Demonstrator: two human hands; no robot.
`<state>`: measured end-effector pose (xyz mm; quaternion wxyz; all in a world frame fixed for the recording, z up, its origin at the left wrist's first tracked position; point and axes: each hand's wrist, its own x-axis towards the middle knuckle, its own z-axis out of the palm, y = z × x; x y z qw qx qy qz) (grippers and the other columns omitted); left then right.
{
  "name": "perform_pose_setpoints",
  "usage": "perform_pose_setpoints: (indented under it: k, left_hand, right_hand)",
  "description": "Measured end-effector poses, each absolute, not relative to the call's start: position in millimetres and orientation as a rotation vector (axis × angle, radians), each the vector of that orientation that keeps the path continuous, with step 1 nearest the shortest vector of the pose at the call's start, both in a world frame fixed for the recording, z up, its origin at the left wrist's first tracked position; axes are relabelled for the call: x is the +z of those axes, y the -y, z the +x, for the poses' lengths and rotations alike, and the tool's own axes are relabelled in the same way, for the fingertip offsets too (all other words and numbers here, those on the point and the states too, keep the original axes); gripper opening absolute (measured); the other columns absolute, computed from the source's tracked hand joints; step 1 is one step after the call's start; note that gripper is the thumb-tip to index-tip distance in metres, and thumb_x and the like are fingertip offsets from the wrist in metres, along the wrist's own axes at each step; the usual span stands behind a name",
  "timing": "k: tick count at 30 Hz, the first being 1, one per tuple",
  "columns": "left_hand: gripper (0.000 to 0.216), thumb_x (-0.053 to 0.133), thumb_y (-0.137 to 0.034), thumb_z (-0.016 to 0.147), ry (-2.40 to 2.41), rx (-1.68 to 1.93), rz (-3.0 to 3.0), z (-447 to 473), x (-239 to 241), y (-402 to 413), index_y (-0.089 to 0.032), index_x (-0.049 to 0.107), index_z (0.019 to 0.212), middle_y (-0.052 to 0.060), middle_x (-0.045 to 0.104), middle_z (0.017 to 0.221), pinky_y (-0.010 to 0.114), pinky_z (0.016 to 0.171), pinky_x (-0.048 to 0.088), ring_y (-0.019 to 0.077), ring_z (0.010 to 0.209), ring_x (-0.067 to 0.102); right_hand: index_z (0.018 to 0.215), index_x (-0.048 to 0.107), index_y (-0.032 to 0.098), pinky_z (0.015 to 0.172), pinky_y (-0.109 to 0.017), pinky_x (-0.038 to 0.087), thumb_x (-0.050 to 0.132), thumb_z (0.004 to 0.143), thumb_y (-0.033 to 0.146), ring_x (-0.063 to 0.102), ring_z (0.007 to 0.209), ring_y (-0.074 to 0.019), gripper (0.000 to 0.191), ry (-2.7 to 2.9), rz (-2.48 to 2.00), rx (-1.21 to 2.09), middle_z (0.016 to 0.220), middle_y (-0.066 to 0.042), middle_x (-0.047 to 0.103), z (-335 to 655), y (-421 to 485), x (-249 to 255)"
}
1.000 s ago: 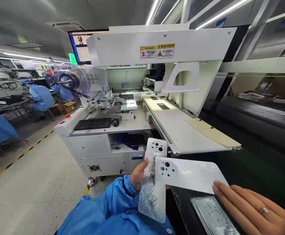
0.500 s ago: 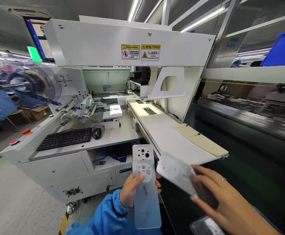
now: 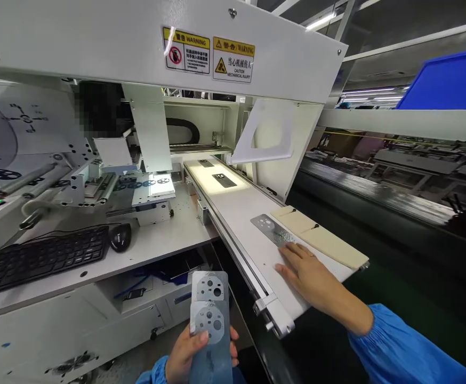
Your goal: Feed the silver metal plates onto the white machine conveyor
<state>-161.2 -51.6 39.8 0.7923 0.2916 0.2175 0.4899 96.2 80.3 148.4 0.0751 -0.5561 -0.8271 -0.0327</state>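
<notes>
My left hand (image 3: 201, 349) grips a small stack of phone back covers (image 3: 211, 341) at the bottom of the view, thumb across the front and fingers round the far edge. The covers are pale and translucent, with round camera cutouts, and the upper one sits lower than the one behind. My right hand (image 3: 307, 269) lies over the white conveyor belt (image 3: 244, 213), fingers stretched out and thumb apart. Its fingertips touch the near end of a single grey phone back cover (image 3: 268, 228) lying flat on the belt; they hide that end.
Two dark covers, one of them the nearer cover (image 3: 224, 180), lie on the lit belt inside the white machine. A beige pad (image 3: 321, 237) borders the belt's right side. At left are a keyboard (image 3: 45, 258) and a mouse (image 3: 120, 236). The machine's hood carries warning labels (image 3: 233, 58).
My right hand has brought a cover from beside the stack onto the belt and loosened its grip. The view has moved closer to the machine. The machine's black-topped head now stands farther left.
</notes>
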Motion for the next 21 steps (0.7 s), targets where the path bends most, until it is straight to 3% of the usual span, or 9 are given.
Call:
perform_pose_setpoints:
  k: [7,13,21]
  left_hand:
    - [0.053,0.073,-0.050,0.071,-0.486,1.026,0.571,-161,36,40,-0.007,0.072,0.100,0.016,0.072,0.085,0.038,0.081,0.052,0.0233,0.080,0.066]
    - [0.042,0.072,-0.045,0.073,-0.493,1.092,0.493,-156,35,37,-0.012,0.072,0.099,0.015,0.070,0.101,0.040,0.077,0.052,0.0234,0.083,0.065]
    - [0.054,0.075,-0.051,0.067,-0.540,1.006,0.534,-158,36,34,-0.007,0.073,0.099,0.015,0.070,0.084,0.039,0.081,0.051,0.0225,0.078,0.065]
  right_hand:
    - [0.138,0.050,0.007,0.109,-0.055,0.037,0.034,0.095,0.055,0.040,0.136,-0.0359,0.066,2.424,-1.721,-0.122,0.145,-0.022,0.044,88,-87,141]
    - [0.139,0.049,0.007,0.108,-0.054,0.038,0.034,0.095,0.054,0.037,0.137,-0.0368,0.066,2.382,-1.768,-0.096,0.147,-0.022,0.043,83,-86,143]
    - [0.141,0.046,0.003,0.107,-0.051,0.040,0.034,0.096,0.050,0.038,0.136,-0.0381,0.066,2.433,-1.866,-0.084,0.147,-0.023,0.041,72,-82,157]
